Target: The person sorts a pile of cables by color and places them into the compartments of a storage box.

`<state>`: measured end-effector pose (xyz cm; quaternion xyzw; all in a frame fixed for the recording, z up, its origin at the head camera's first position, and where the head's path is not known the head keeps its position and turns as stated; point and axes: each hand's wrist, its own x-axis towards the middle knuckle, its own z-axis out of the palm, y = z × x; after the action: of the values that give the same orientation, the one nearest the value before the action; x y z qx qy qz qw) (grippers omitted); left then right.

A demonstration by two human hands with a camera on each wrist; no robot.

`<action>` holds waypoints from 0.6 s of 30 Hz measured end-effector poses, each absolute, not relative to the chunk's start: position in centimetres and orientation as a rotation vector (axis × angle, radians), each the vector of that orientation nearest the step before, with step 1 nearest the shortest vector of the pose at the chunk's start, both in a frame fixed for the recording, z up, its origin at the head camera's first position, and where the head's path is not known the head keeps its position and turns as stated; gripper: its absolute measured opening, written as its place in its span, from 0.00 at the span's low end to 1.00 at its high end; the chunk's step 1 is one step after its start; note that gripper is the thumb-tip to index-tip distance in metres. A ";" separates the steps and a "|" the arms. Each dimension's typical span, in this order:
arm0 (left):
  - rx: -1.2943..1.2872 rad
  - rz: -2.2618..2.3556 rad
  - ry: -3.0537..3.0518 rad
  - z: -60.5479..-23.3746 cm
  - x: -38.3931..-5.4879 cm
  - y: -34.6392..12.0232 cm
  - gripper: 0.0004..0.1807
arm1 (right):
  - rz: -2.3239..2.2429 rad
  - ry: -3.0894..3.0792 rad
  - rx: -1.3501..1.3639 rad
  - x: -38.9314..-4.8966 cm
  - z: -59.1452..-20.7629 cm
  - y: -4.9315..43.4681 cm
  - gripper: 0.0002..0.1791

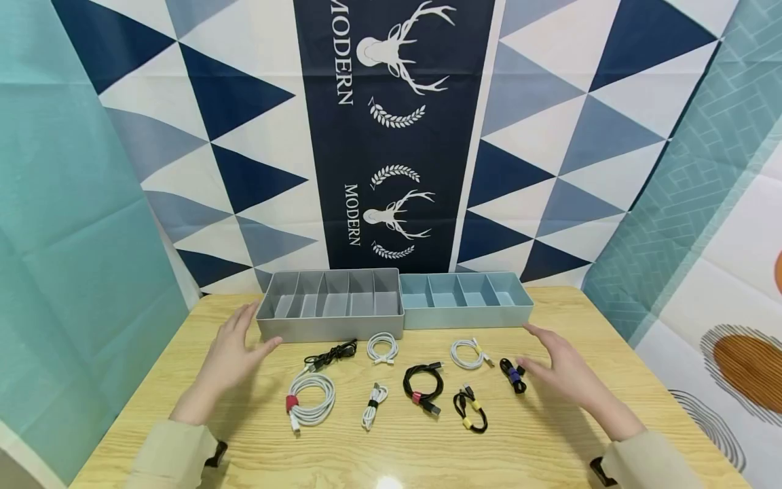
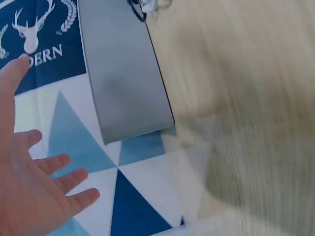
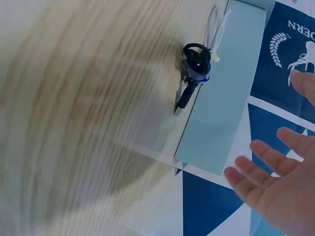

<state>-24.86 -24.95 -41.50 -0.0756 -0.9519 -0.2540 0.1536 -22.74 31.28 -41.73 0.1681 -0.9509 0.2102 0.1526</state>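
Observation:
My left hand (image 1: 232,356) hovers over the table's left side, fingers spread, beside the grey divided box (image 1: 330,329). It holds nothing. Over the right side my right hand (image 1: 562,370) is also spread and empty, near the blue divided box (image 1: 467,317) and a black cable with a purple tie (image 1: 513,375). Between the hands lie several coiled cables: a thick white cable with a red tie (image 1: 326,407), a white cable with a black tie (image 1: 373,406), a black cable with a red tie (image 1: 408,387) and a black cable with yellow ties (image 1: 482,424).
Behind these lie a black cable (image 1: 332,354), a white coil (image 1: 381,348) and a white cable with a yellow tie (image 1: 455,356). Both boxes stand side by side at the wooden table's (image 1: 293,462) back edge, against a patterned cloth (image 1: 391,156).

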 end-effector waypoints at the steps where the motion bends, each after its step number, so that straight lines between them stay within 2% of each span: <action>1: -0.213 -0.765 -2.726 -41.5 -25.3 -25.1 0.49 | 0.606 -2.726 0.493 -22.9 -41.7 31.3 0.37; 12: -0.237 -1.014 -2.640 -41.5 -28.6 -25.9 0.51 | 0.585 -2.753 0.495 -24.2 -42.8 31.4 0.32; 18: -0.221 -1.176 -2.619 -42.4 -29.9 -26.4 0.51 | 0.495 -2.810 0.551 -23.8 -43.8 31.4 0.34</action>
<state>-29.91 -26.43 -42.43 -0.0760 -0.9018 -0.4049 0.1308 -23.84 31.42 -43.80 0.1884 -0.9602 0.1692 0.1177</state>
